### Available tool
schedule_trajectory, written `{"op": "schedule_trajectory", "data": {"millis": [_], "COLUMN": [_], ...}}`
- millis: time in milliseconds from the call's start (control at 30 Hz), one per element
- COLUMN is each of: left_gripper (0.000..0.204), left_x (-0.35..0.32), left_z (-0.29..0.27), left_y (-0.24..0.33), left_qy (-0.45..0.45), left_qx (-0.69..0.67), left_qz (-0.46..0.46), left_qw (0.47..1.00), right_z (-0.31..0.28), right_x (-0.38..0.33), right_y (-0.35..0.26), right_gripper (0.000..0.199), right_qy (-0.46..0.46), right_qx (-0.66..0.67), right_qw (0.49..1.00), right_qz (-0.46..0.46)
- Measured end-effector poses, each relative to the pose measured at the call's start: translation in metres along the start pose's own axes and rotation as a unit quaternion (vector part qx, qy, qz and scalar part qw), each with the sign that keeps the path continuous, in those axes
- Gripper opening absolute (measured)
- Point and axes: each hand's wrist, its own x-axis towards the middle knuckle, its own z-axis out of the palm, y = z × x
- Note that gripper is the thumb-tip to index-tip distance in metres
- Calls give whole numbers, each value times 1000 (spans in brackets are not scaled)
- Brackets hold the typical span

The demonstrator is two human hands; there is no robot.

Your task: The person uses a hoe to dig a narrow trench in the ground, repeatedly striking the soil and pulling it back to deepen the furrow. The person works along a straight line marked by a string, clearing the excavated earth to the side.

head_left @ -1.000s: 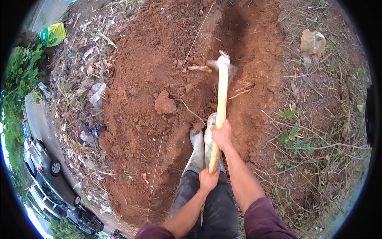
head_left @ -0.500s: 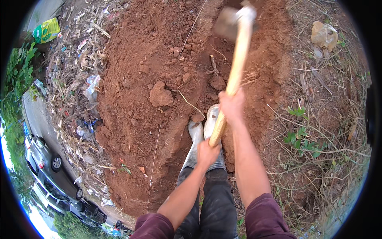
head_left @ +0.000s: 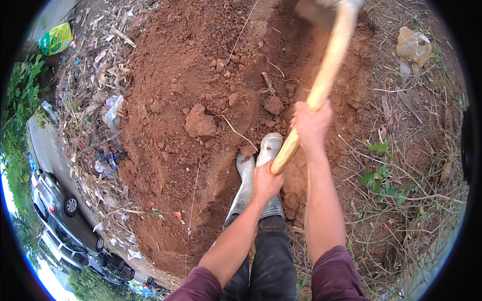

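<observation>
Both my hands are wrapped round the pale wooden handle of a hoe (head_left: 329,62). My left hand (head_left: 267,181) grips the handle's lower end, just above my white rubber boots (head_left: 271,148). Farther up the handle, my right hand (head_left: 312,124) holds it over the trench. The hoe's broad metal blade (head_left: 317,12) is smeared by motion at the far edge of the view, over the far part of the trench (head_left: 346,83). Whether the blade touches the soil I cannot tell.
A mound of loose red soil (head_left: 165,125) lies left of the trench, with a large clod (head_left: 200,122) and a thin string (head_left: 195,195) across it. Dry grass (head_left: 416,210) and a crumpled plastic bag (head_left: 412,47) lie to the right. Parked cars (head_left: 70,210) stand beyond litter at far left.
The hoe's head has swung right and farther away. My right hand has moved right and slightly up with the handle, while my left hand has shifted slightly right. The boots stay in place.
</observation>
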Motion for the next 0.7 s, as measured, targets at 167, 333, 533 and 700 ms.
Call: {"op": "schedule_trajectory", "data": {"millis": [167,333,533,700], "left_gripper": [30,31,25,28], "left_x": [-123,-93,26,-111], "left_z": [-8,3,12,4], "left_y": [-31,-12,26,-18], "left_qy": [-89,-80,-42,-86], "left_qx": [75,41,-13,39], "left_qz": [-177,-64,-25,-163], "left_qw": [977,994,999,982], "right_z": [-40,-55,-5,-34], "right_x": [-54,-51,36,-27], "right_y": [110,31,-24,112], "right_gripper": [26,33,25,29], "right_qy": [-36,-11,29,-91], "right_qx": [-32,11,9,-76], "right_qw": [986,997,999,979], "right_qz": [157,69,-41,168]}}
